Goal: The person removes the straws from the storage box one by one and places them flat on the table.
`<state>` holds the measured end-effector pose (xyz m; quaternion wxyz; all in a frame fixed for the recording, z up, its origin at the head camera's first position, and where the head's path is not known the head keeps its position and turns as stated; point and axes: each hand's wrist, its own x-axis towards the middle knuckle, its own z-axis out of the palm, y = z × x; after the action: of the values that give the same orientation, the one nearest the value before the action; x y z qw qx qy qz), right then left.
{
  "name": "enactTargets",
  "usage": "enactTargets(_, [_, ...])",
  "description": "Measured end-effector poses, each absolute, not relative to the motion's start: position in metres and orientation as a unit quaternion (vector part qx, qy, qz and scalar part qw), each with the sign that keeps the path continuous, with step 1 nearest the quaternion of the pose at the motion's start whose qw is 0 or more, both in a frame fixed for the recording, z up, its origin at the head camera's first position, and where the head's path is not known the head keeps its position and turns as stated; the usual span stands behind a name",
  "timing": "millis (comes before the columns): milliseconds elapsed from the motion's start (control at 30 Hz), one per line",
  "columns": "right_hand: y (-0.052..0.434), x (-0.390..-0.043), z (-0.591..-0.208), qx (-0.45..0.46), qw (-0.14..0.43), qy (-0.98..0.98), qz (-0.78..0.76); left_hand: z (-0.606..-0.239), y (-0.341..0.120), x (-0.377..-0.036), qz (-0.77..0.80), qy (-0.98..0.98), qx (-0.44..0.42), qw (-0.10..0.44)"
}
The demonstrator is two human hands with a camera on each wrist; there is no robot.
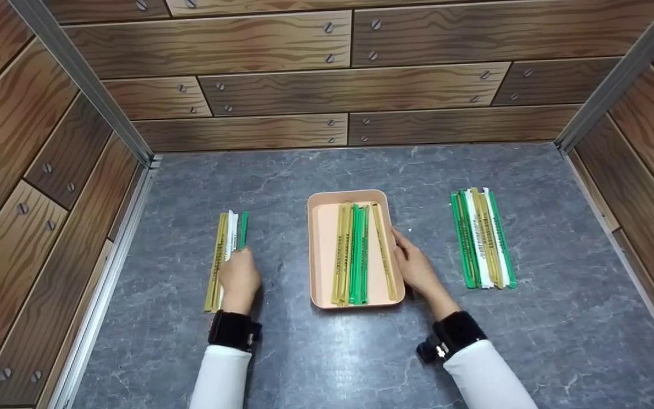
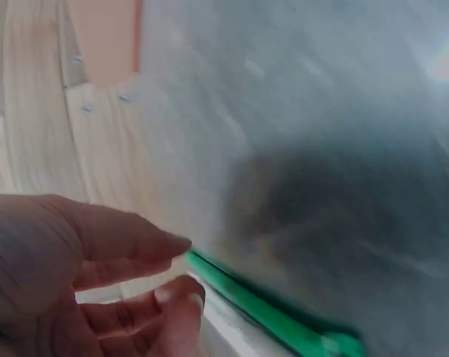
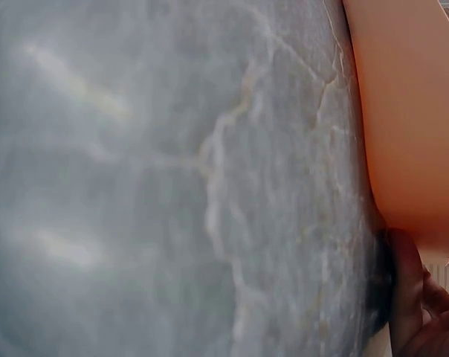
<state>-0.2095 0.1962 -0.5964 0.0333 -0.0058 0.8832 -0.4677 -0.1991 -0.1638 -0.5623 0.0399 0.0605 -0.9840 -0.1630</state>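
Observation:
My left hand (image 1: 240, 279) is over a row of long, thin printed stick packets at the left. In the left wrist view, its thumb and fingers pinch the end of a green stick packet (image 2: 262, 305). Beside that lie a white packet (image 1: 229, 233) and gold packets (image 1: 216, 264), partly covered by the hand. My right hand (image 1: 415, 266) touches the right side of a peach tray (image 1: 321, 250) with its fingers, which rest along the outer wall (image 3: 410, 134). Inside the tray are several gold (image 1: 340, 255) and green packets (image 1: 356, 255), with one gold packet (image 1: 384, 250) set apart and slanted.
Another row of green, white and gold packets (image 1: 481, 238) lies on the grey marbled tabletop (image 1: 281, 352) at the right. Wood-patterned panels (image 1: 281, 91) enclose the table at the back and both sides, with metal strips (image 1: 105, 272) along the edges.

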Motion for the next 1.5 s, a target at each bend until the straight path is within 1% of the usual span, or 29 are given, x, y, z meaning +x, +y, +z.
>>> enactTargets(100, [0.196,-0.209,-0.597,-0.005,0.03,0.883,-0.469,-0.552,-0.145,-0.198,-0.197,-0.979,0.021,0.043])
enactTargets(300, [0.196,-0.209,-0.598,-0.004,0.027,0.882,-0.471,-0.536,-0.092,-0.191,-0.242,-0.965,-0.085,0.056])
enactTargets(400, [0.196,-0.209,-0.598,-0.005,0.026,0.884,-0.466,-0.536,-0.067,-0.188,-0.261,-0.957,-0.121,0.04])
enactTargets(533, [0.196,-0.209,-0.598,-0.01,0.02,0.889,-0.458,-0.544,-0.039,-0.186,-0.272,-0.951,-0.143,0.014])
enactTargets(700, [0.195,-0.209,-0.597,-0.016,0.016,0.889,-0.458,-0.559,-0.022,-0.188,-0.243,-0.961,-0.131,0.01])
enactTargets(967, [0.195,-0.208,-0.597,-0.015,0.008,0.887,-0.462,-0.574,-0.022,-0.195,-0.219,-0.968,-0.123,0.016])
enactTargets(1367, [0.196,-0.209,-0.598,-0.011,0.015,0.887,-0.461,-0.577,-0.012,-0.196,-0.195,-0.978,-0.076,-0.002])
enactTargets(1500, [0.196,-0.208,-0.598,-0.015,0.013,0.887,-0.462,-0.576,-0.008,-0.198,-0.198,-0.978,-0.056,-0.022])
